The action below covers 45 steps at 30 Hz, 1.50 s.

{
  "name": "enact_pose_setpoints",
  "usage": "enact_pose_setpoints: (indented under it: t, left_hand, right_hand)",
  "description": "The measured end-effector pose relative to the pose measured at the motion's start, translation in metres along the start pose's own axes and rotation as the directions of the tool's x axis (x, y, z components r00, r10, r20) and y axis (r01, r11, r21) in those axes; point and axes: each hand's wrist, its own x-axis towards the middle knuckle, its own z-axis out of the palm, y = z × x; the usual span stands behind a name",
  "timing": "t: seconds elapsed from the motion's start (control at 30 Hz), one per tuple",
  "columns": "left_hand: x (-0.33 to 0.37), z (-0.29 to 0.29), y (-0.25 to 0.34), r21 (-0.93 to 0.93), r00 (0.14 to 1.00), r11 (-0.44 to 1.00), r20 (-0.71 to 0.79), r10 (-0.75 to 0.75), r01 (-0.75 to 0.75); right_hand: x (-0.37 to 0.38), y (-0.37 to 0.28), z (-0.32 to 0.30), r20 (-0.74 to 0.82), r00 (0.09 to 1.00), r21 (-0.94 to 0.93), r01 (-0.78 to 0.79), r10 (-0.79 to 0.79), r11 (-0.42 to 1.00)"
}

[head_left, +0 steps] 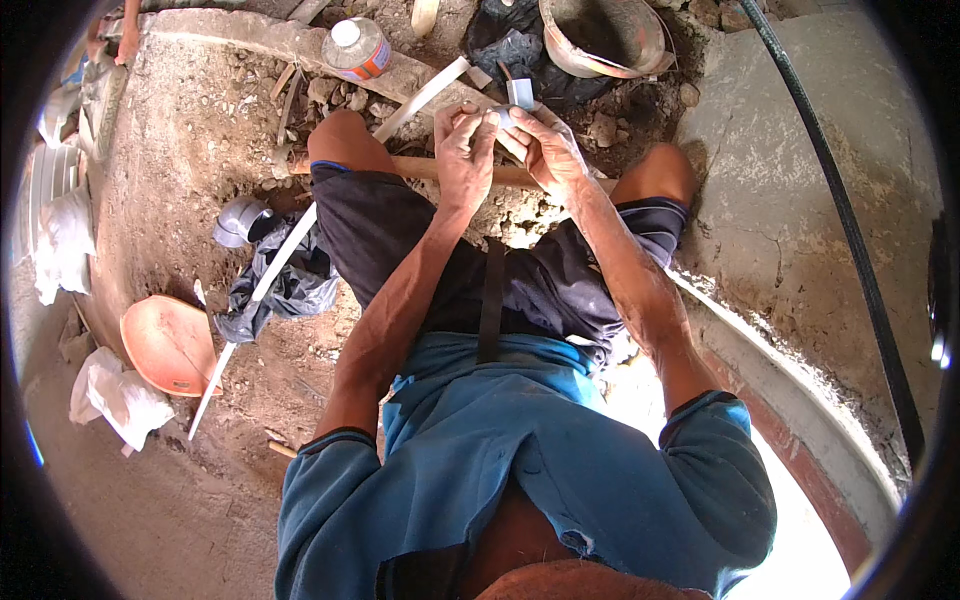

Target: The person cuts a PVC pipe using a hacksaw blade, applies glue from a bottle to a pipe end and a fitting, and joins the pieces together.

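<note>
Both hands meet above the gap between my knees, around a small grey piece (pixel 502 117) that looks smooth and rounded. My left hand (pixel 465 165) pinches it from the left with thumb and fingertips. From the right, the fingers of my right hand (pixel 550 150) close on the same piece. My fingers cover much of it, so its exact kind cannot be made out. Just beyond the fingertips shows a small white and grey-blue block (pixel 520 93). A long white pipe (pixel 425 97) slants past my left hand and under my left leg.
A clear bottle (pixel 357 50) with a white cap and a dirty bucket (pixel 655 58) stand ahead. A wooden pole (pixel 415 168) lies across near my knees. To the left are a grey pipe fitting (pixel 240 222), black plastic (pixel 300 285) and an orange basin (pixel 168 345). A black hose (pixel 830 160) hangs right.
</note>
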Motion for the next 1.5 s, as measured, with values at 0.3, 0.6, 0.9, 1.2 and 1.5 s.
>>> enact_pose_setpoints:
  t: [0.3,0.6,0.9,1.2,1.5]
  left_hand:
    - [0.022,-0.01,0.011,0.185,0.766,0.774,0.4,0.503,-0.605]
    - [0.002,-0.004,-0.013,-0.049,0.96,0.973,0.179,-0.213,0.225]
    - [0.007,-0.002,0.006,-0.557,0.578,0.281,0.475,-0.664,0.781]
    - [0.002,0.008,0.0,-0.719,0.776,0.363,0.39,-0.495,0.593]
    - [0.012,-0.007,0.001,-0.464,0.812,0.671,0.408,-0.418,0.579]
  right_hand:
    - [-0.005,-0.022,-0.023,-0.251,0.94,0.179,-0.191,0.233,0.965]
    - [-0.007,-0.03,-0.012,-0.084,0.996,0.23,0.005,0.015,0.973]
    - [-0.008,-0.02,-0.008,-0.006,0.993,-0.114,0.116,-0.117,0.987]
    - [-0.015,-0.008,-0.005,-0.039,0.999,0.081,-0.035,0.038,0.996]
    - [-0.007,-0.016,-0.006,-0.07,0.998,0.04,-0.003,0.006,0.999]
